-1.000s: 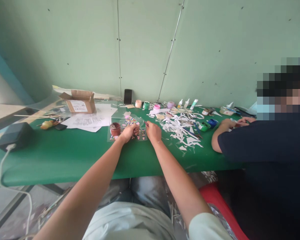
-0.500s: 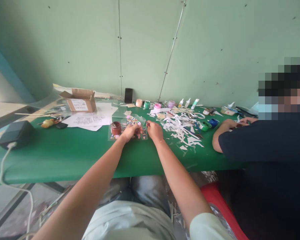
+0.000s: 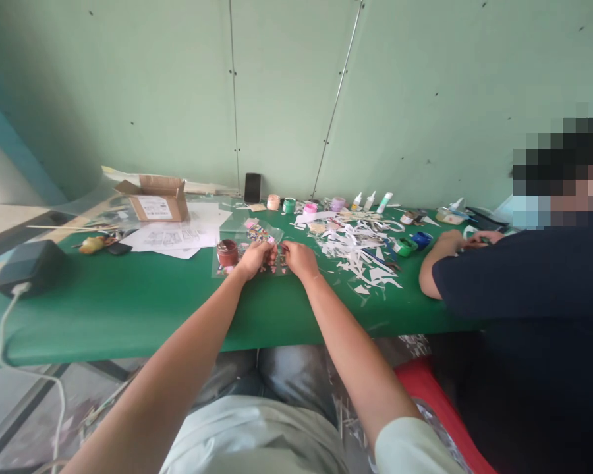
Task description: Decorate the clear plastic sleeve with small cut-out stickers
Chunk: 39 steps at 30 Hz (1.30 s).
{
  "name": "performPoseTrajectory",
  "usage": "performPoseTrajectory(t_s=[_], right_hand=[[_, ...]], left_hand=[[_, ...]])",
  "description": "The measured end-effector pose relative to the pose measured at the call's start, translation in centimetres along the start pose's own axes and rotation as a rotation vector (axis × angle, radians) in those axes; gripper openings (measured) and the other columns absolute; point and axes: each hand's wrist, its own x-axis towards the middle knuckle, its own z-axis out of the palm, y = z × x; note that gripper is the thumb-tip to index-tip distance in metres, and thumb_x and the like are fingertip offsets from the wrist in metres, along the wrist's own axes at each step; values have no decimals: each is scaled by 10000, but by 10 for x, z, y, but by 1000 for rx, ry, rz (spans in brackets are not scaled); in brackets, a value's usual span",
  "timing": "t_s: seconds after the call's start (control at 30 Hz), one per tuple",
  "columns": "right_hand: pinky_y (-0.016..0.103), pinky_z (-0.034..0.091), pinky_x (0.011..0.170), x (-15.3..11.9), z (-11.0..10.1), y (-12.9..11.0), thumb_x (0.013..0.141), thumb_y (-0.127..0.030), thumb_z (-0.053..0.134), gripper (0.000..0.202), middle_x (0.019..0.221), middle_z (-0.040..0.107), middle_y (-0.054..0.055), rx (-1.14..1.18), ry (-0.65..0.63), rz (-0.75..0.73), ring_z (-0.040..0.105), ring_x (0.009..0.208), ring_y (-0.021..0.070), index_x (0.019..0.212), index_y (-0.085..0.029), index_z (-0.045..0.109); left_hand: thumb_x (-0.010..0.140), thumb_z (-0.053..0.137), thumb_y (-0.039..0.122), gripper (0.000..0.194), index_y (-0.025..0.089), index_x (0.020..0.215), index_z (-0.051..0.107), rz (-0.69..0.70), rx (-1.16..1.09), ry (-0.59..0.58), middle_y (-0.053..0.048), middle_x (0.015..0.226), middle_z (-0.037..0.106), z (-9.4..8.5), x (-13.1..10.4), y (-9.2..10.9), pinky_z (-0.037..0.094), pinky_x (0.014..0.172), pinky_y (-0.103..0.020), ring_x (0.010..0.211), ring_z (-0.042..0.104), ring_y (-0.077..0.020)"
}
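Note:
My left hand (image 3: 255,259) is closed over a clear plastic sheet (image 3: 216,268) scattered with small colourful pieces. Its fingers are curled, and whatever they hold is too small to make out. Close beside it on the right, my right hand (image 3: 300,259) pinches with thumb and fingers at the sheet's right side. What sits in that pinch is also unclear. The fingertips of both hands are only a short gap apart. An open jar of reddish-brown paint (image 3: 227,253) stands on the sheet, just left of my left hand.
White paper scraps (image 3: 360,243) lie right of my hands, near green (image 3: 404,247) and blue paint jars. Behind are a phone (image 3: 252,188), more paint jars and glue bottles. Left are printed sheets (image 3: 178,237), a cardboard box (image 3: 158,204) and a black adapter (image 3: 32,266). A co-worker (image 3: 524,283) sits right.
My right hand has moved left, bringing its fingertips closer to my left hand. The left hand stays over the plastic sheet. The view has shifted slightly.

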Motion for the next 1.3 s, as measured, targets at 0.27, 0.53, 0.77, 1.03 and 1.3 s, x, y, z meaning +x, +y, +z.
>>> performPoseTrajectory(t_s=[0.27,0.53,0.77,1.03,1.3], right_hand=[[294,508,854,2,4,0,1045,-246,372,346,1186,737,76,-58,54,105,699,1062,227,1234,-255,662],[275,503,843,2,0,1,1063,-286,360,349,1165,748,88,-80,48,164,708,1049,215,1231,-256,666],[277,504,858,1,0,3,1051,-250,395,338,1167,757,75,-53,30,108,704,1074,212,1216,-272,689],[404,556,916,2,2,3,1029,-304,542,231,1149,725,66,-14,-6,34,695,1037,206,1170,-184,680],[429,580,901,3,2,5,989,-356,623,285,1200,677,80,-19,-29,54,678,1037,215,1209,-176,647]], left_hand=[[962,628,369,369,163,1268,613,-23,2,-18,-105,1249,651,-2,0,0,587,878,-445,1048,667,-235],[963,626,367,357,168,1259,619,-26,7,-23,-103,1246,653,-4,2,-3,590,875,-439,1044,668,-232],[963,626,369,356,166,1256,620,-18,31,-30,-102,1238,655,-3,1,-3,592,866,-433,1034,670,-230],[964,626,366,351,163,1250,621,-3,90,-55,-97,1212,663,-1,-3,-1,598,841,-418,1004,677,-221],[966,624,366,350,158,1247,619,2,165,-46,-96,1200,665,1,-5,2,599,829,-412,989,678,-215]])
